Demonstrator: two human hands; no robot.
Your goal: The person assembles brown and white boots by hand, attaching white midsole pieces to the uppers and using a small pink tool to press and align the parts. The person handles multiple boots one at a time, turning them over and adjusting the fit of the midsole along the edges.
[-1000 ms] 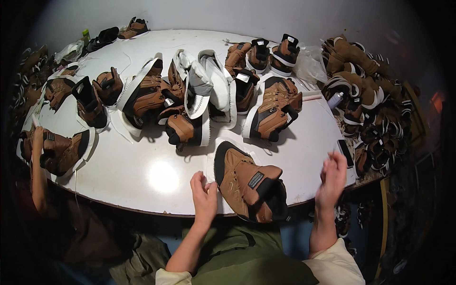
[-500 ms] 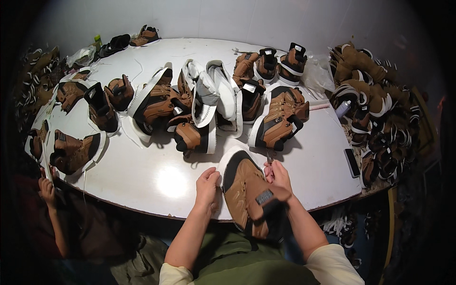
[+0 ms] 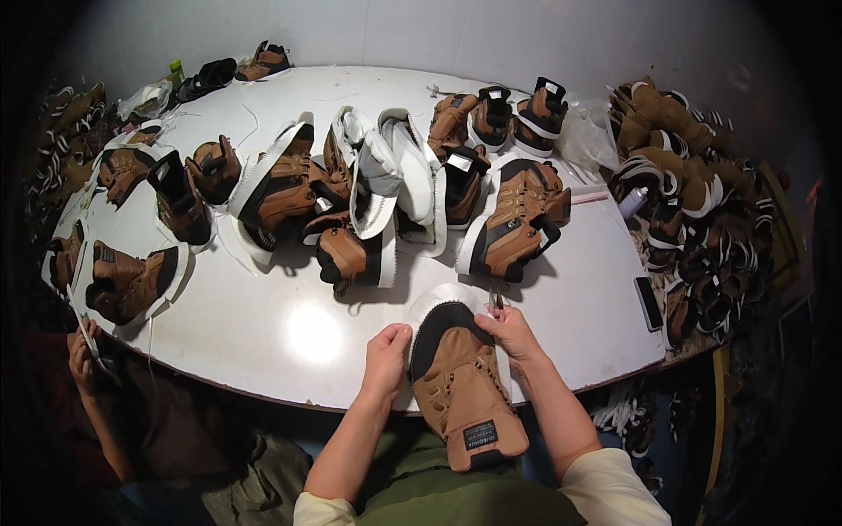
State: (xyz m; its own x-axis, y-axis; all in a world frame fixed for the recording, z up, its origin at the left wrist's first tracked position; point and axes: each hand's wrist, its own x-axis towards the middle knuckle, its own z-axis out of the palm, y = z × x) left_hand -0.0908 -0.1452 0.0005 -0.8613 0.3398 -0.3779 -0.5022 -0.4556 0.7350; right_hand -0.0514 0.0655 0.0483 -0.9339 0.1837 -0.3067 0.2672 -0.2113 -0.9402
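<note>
A brown boot upper [image 3: 460, 377] with a black toe and a white sole edge lies at the near edge of the white table [image 3: 289, 324], toe pointing away from me. My left hand [image 3: 388, 355] grips its left side near the toe. My right hand [image 3: 509, 331] pinches its right side at the white edge. The boot's tongue with a dark label hangs over the table edge toward my lap.
Several brown and black boot uppers [image 3: 517, 219] with white strips lie across the table's middle and left. A heap of boots [image 3: 693, 184] fills the right side. A dark phone [image 3: 649, 302] lies at the right edge. Another person's hand [image 3: 81, 355] is at the lower left.
My right hand came in from the right and took hold of the boot; both hands turned it so the toe points away, and my view moved closer.
</note>
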